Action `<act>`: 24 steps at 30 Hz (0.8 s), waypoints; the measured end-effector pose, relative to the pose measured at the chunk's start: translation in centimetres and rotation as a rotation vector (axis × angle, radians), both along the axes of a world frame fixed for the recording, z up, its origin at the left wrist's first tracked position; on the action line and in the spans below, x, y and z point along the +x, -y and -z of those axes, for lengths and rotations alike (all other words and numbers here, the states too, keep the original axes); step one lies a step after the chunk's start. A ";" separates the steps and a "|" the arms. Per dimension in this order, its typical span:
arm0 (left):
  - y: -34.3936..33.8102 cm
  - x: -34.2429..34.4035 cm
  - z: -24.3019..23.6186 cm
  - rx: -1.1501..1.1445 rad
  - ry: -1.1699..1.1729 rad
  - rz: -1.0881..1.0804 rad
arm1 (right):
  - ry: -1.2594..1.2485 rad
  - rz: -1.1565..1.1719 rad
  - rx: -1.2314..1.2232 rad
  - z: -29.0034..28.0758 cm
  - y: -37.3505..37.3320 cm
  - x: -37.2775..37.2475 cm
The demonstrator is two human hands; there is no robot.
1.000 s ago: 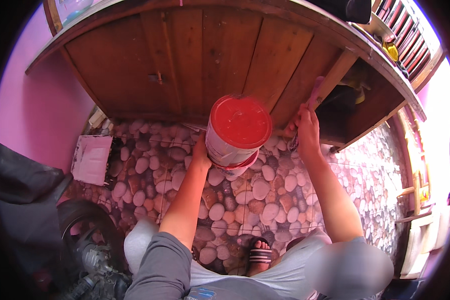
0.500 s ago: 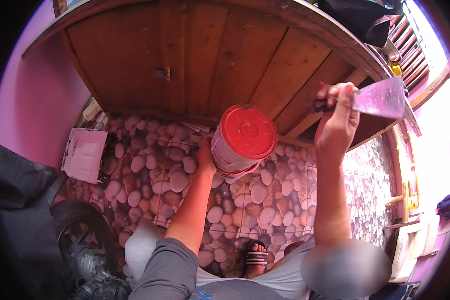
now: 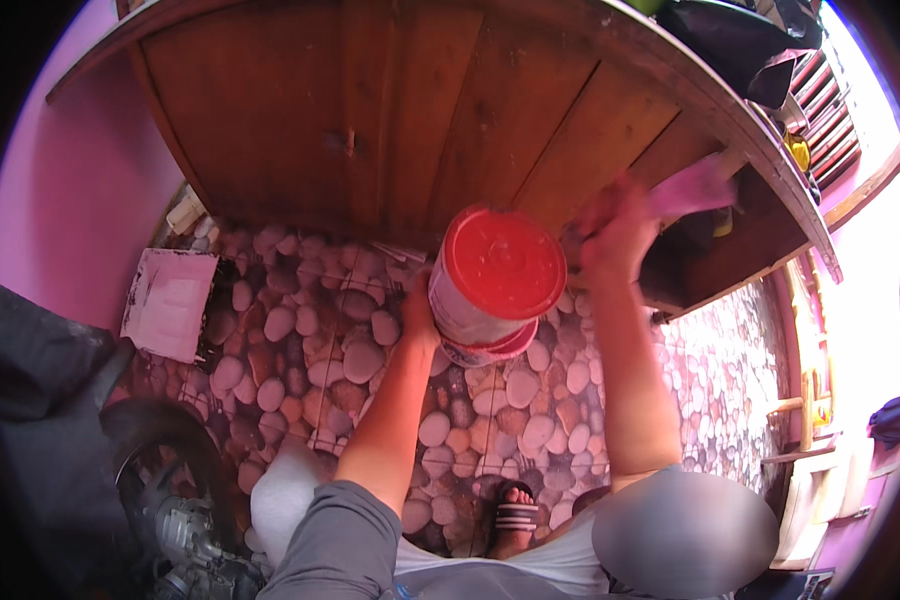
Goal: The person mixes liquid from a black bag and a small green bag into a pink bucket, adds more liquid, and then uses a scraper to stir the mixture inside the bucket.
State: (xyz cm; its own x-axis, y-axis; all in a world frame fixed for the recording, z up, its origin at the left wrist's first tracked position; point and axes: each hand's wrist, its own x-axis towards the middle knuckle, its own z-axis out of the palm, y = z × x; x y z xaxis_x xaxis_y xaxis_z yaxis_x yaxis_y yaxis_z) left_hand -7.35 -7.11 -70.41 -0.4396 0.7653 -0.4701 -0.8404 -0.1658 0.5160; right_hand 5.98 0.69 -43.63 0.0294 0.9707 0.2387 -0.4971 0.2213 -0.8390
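My left hand (image 3: 418, 318) is wrapped round the left side of a whitish bucket (image 3: 460, 309) with a red lid (image 3: 505, 262). Below that bucket shows a second, reddish rim (image 3: 510, 347), perhaps of another pail under it; the bucket tilts slightly. In my right hand (image 3: 622, 232), smeared by motion, is a putty knife. Its wide flat blade (image 3: 692, 188) points up and to the right, with a pinkish sheen. This hand is just right of the lid and apart from it. The fingers of my left hand are partly hidden behind the bucket.
A wooden cabinet (image 3: 400, 120) with an open compartment (image 3: 715, 250) spans the far side. A white, dark-edged square panel (image 3: 170, 303) is at the left. A motorcycle wheel (image 3: 165, 470) stands at the lower left. The floor (image 3: 360, 360) has a pebble pattern.
My right hand with the putty knife has moved left and slightly down, closer to the bucket. The bucket has shifted slightly right in view, still in my left hand.
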 end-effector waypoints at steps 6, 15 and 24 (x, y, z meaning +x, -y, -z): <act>-1.5 1.2 -1.8 0.118 0.088 0.068 | -0.117 -0.215 0.140 -2.7 2.1 1.2; -1.4 1.3 -3.4 0.049 0.018 0.083 | -0.059 -0.266 0.385 -11.1 6.2 2.5; 0.0 -0.5 -1.6 -0.002 -0.063 0.077 | 0.181 -0.050 0.300 -9.5 6.5 0.7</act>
State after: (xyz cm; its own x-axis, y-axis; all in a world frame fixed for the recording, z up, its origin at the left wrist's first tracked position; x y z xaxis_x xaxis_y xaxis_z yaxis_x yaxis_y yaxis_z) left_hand -7.88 -7.15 -68.79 -0.4084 0.7971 -0.4448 -0.8166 -0.1013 0.5682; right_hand 6.71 -5.82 -34.12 -0.0849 0.8558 0.5102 -0.3625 0.4504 -0.8159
